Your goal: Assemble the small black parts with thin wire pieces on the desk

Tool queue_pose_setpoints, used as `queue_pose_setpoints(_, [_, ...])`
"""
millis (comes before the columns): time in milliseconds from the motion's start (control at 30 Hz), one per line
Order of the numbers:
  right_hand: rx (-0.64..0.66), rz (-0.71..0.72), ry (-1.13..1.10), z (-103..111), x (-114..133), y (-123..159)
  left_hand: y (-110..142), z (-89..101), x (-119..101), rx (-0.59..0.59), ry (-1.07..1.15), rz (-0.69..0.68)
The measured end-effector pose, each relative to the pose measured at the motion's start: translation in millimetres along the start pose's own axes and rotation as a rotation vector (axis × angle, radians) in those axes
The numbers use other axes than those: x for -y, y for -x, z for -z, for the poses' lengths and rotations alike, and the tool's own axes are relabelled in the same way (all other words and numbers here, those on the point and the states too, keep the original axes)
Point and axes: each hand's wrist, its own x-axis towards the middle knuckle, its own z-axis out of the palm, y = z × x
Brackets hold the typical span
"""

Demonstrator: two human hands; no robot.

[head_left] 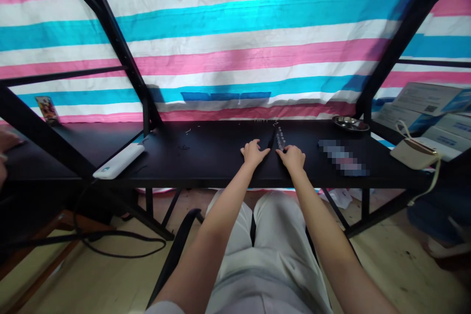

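My left hand (253, 153) rests on the black table with its fingers spread. Its thumb reaches the near end of a slim black object (273, 139), whose kind I cannot make out. Just to the right lies a narrow clear strip with a row of small raised bumps (280, 138), pointing away from me. The thumb and fingers of my right hand (293, 158) close on the near end of this strip. The black object and the strip lie side by side, a small gap between them.
A white power strip (119, 161) lies at the left. Bits of white scrap (188, 131) dot the table (213, 157). To the right are a metal dish (351, 124), a pixelated item (344, 158), a cream pouch (414, 153) and boxes (423, 98). Another person's hand (9, 140) shows far left.
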Motion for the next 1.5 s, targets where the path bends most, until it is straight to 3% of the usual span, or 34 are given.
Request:
queue_pose_setpoints(200, [0.006,0.000,-0.013,0,0,1,8,-0.1,-1,-0.110,0.025,-0.105])
queue_pose_setpoints(400, [-0.013,0.024,-0.004,-2,-1,1,17,4.1,-11,-0.091,-0.165,-0.309])
queue_pose_setpoints(567, [-0.029,0.029,0.000,-1,0,2,20,3.7,-13,-0.054,-0.272,-0.396])
queue_pose_setpoints(800, [-0.007,0.041,0.020,1,3,3,20,3.6,-14,-0.021,-0.331,-0.384])
queue_pose_setpoints(1067, [-0.004,0.083,0.063,1,5,3,19,6.4,-15,-0.097,-0.203,-0.314])
queue_pose_setpoints(1333, [-0.003,0.416,0.013,3,14,10,12,3.3,-10,-0.323,0.094,-0.284])
queue_pose_setpoints(1500, [0.002,0.424,0.037,3,15,11,11,1.7,-8,-0.330,0.128,-0.295])
